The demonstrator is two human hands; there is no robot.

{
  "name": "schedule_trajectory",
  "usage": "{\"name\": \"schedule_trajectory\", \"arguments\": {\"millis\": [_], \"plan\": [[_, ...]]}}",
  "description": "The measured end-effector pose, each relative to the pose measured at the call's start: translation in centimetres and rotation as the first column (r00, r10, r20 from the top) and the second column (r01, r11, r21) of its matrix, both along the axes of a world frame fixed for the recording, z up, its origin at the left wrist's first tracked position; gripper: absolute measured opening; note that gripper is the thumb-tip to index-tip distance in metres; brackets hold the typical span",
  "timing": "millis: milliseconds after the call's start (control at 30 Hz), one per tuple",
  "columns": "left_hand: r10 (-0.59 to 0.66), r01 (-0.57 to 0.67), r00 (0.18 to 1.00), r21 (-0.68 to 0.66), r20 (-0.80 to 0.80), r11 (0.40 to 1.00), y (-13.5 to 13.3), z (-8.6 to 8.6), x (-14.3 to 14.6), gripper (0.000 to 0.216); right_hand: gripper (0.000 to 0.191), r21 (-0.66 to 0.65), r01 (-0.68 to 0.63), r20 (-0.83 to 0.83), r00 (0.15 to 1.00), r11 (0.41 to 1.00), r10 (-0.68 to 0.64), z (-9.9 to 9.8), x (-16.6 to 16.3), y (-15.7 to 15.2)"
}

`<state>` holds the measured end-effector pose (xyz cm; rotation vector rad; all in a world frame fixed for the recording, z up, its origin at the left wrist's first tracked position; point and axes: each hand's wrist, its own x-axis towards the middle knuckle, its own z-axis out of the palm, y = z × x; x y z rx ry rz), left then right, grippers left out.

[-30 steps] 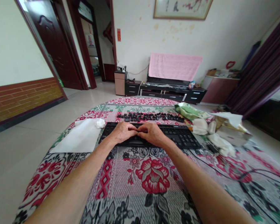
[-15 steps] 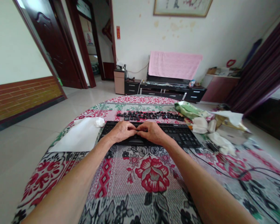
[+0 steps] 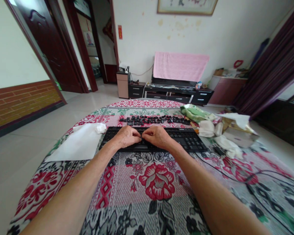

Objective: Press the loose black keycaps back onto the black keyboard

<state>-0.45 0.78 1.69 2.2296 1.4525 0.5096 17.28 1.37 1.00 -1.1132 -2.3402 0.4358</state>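
Note:
A black computer keyboard (image 3: pixel 192 140) lies flat on the patterned tablecloth, with some keys off its middle part. My left hand (image 3: pixel 127 137) rests over its left-middle part, thumb and fingertips drawn together at the keys. Close beside it, my right hand (image 3: pixel 158 136) bends its fingers in a pinch toward the same spot. Whatever sits between the fingertips is too small and covered to make out. Just behind the keyboard, loose black keycaps (image 3: pixel 159 120) lie in a long scattered band.
White paper (image 3: pixel 75 143) with a crumpled tissue (image 3: pixel 101 128) lies left of the keyboard. At right are a green plastic package (image 3: pixel 198 112), a tissue box (image 3: pixel 240 135) and crumpled tissues (image 3: pixel 229 147). A black cable (image 3: pixel 218 169) runs across the cloth on the right.
The fingertips of both hands have come slightly apart over the keyboard. The whole view has shifted a little, so everything appears slightly further left.

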Motion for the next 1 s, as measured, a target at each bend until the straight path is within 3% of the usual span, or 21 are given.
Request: {"name": "schedule_trajectory", "arguments": {"millis": [367,1000], "plan": [[-0.031,0.032,0.999,0.047,-0.023,0.998,0.09,-0.09,0.1,0.028,0.024,0.012,0.087,0.043,0.995,0.996,-0.087,-0.52,-0.44,0.09],[0.082,-0.08,0.996,-0.108,0.015,0.991,0.23,-0.32,0.25,0.032,0.022,-0.021,0.1,0.027,0.995,0.995,-0.1,-0.42,-0.38,-0.08]]}}
